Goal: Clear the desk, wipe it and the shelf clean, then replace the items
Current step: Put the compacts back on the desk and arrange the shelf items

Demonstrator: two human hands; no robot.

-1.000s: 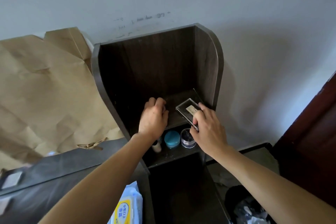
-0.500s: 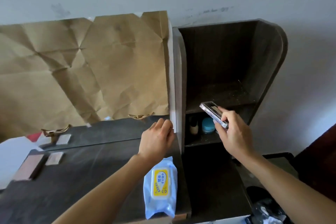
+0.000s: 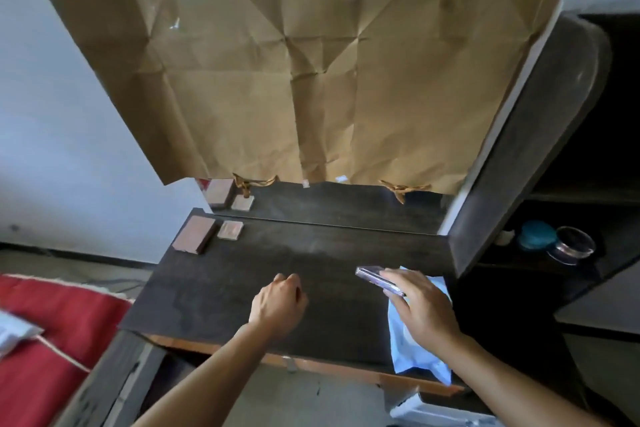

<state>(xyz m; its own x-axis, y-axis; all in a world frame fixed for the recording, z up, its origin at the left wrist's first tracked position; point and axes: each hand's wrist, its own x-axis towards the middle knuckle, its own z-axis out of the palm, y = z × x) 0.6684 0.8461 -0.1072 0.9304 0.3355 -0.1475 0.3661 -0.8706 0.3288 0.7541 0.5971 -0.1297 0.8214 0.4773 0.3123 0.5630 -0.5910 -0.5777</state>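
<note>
Head view. Across the middle of the frame, a dark desk (image 3: 311, 263) with a pale smudge on its top. Just below the middle, the left hand (image 3: 277, 305), over the desk, fingers curled in like a loose fist, with nothing to see inside it. To the right of it, the right hand (image 3: 422, 305), pinching a flat clear case (image 3: 377, 279) between thumb and fingers, the case sticking out toward the left and tilted a little. Under that hand, a light blue pack of wipes (image 3: 415, 350), lying at the right end of the desk, near its front edge. Toward the upper left of the desk, two small flat blocks, a bigger brown one (image 3: 194, 234) and a smaller pale one (image 3: 230, 230), side by side. Filling the top half of the frame, a big sheet of creased brown paper (image 3: 294, 80) against the wall behind the desk. At the right edge, a dark shelf (image 3: 526, 149) with a rounded top corner. On a low board of the shelf, a teal jar (image 3: 536, 235) and a clear round jar (image 3: 571, 246), close together. In the lower left corner, a red cloth (image 3: 52, 340).
</note>
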